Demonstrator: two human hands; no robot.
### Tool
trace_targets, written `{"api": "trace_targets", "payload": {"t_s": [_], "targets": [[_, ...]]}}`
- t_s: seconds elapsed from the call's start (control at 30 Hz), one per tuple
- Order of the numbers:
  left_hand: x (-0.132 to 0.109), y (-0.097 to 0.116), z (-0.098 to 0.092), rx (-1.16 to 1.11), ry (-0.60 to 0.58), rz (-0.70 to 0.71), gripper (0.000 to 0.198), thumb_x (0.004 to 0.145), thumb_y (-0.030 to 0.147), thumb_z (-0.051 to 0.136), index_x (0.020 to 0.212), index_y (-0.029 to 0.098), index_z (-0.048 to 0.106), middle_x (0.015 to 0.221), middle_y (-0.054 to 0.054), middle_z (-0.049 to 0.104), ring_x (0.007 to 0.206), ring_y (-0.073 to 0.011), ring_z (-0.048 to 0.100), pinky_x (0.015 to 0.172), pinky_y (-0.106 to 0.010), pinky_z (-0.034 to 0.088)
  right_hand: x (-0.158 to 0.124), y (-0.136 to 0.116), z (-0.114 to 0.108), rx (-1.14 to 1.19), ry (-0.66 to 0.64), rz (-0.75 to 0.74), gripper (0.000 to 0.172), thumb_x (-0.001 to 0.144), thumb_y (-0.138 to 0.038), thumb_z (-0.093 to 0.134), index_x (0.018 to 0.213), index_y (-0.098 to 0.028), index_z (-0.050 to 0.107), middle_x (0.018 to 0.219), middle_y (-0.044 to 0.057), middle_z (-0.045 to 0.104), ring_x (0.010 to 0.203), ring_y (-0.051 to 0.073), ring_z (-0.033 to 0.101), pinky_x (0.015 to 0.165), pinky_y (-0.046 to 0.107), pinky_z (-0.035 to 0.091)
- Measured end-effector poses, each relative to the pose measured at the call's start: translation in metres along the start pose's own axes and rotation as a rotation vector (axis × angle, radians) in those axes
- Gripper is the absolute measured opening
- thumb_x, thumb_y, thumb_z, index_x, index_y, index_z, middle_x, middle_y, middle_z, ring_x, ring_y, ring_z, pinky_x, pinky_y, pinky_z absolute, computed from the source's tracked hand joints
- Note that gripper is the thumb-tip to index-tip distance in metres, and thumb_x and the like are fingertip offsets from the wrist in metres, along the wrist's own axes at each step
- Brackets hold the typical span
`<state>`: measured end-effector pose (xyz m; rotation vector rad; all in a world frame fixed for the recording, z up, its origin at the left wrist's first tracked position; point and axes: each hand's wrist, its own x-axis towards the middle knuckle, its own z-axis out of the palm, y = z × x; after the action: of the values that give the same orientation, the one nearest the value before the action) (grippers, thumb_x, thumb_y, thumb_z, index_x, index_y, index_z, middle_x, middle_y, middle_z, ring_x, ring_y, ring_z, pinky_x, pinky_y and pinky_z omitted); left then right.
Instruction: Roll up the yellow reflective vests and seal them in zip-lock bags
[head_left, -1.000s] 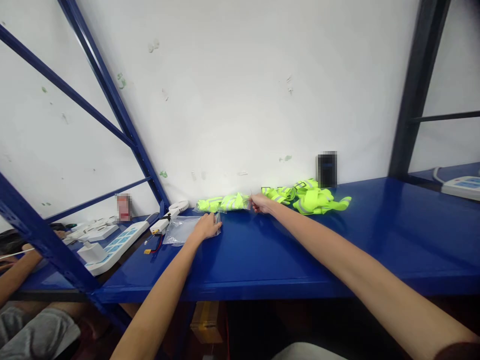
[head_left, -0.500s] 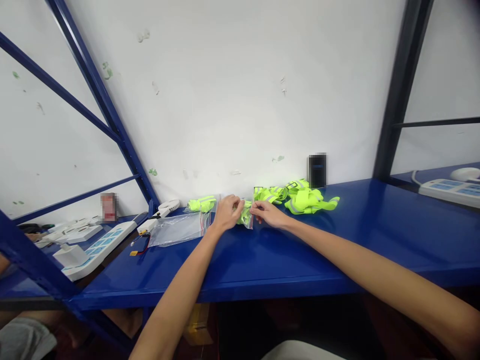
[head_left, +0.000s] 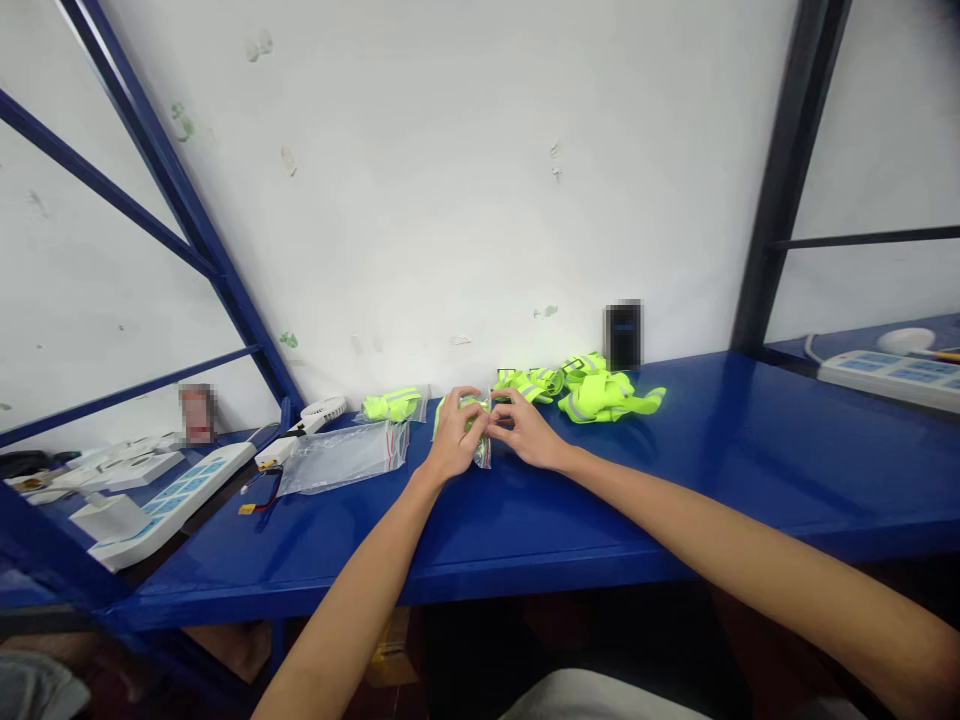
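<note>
Between my hands is a clear zip bag (head_left: 482, 457) with neon-yellow reflective strap inside, partly hidden by my fingers. My left hand (head_left: 456, 436) is closed on the bag's left side. Thumb and fingers of my right hand (head_left: 523, 428) pinch the bag's right edge, close to the left fingertips. To the left lies another bagged yellow strap (head_left: 393, 404), with flat clear zip bags (head_left: 337, 458) in front of it. Loose neon-yellow reflective straps (head_left: 604, 396) with dark buckles lie in a heap behind and right of my right hand.
A white handheld fan (head_left: 324, 410) and a cable with a yellow connector (head_left: 249, 508) lie left on the blue table (head_left: 600, 530). White power strips (head_left: 176, 505) sit at both sides. A blurred dark box (head_left: 624, 336) stands by the wall. Blue rack posts rise at left.
My right hand has moved in towards the left, and its fingertips now meet near my left fingers on the bag's edge. The whole view has shifted slightly.
</note>
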<state>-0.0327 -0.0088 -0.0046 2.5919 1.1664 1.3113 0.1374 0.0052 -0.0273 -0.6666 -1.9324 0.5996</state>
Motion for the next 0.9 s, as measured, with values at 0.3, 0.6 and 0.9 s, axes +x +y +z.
{"api": "trace_targets", "payload": {"t_s": [0.3,0.6,0.9], "targets": [[0.003,-0.007,0.010,-0.114,0.051,-0.112,0.026,0.089,0.027,0.047,0.073,0.017,0.064,0.114,-0.008,0.053,0.112,-0.0230,0.051,0.101,-0.039,0.038,0.001,-0.008,-0.004,0.111,-0.043,0.073,0.019,0.088,-0.034,0.054,0.075,-0.020,0.051,0.113,0.006,0.050,0.116,0.022,0.046,0.107,0.041,0.031],[0.005,-0.011,0.013,-0.236,0.133,-0.193,0.025,0.086,0.030,0.051,0.068,0.017,0.062,0.116,-0.010,0.055,0.115,-0.0216,0.053,0.106,-0.036,0.037,0.008,0.005,-0.002,0.333,0.019,0.228,0.026,0.082,-0.041,0.056,0.068,-0.019,0.053,0.101,0.006,0.057,0.103,0.023,0.055,0.095,0.040,0.047],[0.007,-0.021,0.009,-0.247,0.418,-0.222,0.019,0.088,0.029,0.042,0.082,0.019,0.058,0.107,-0.007,0.064,0.108,-0.0213,0.058,0.099,-0.036,0.042,0.009,0.011,-0.005,0.370,0.291,0.292,0.018,0.074,-0.028,0.059,0.080,-0.023,0.043,0.098,0.003,0.060,0.082,0.017,0.063,0.066,0.031,0.056]]}}
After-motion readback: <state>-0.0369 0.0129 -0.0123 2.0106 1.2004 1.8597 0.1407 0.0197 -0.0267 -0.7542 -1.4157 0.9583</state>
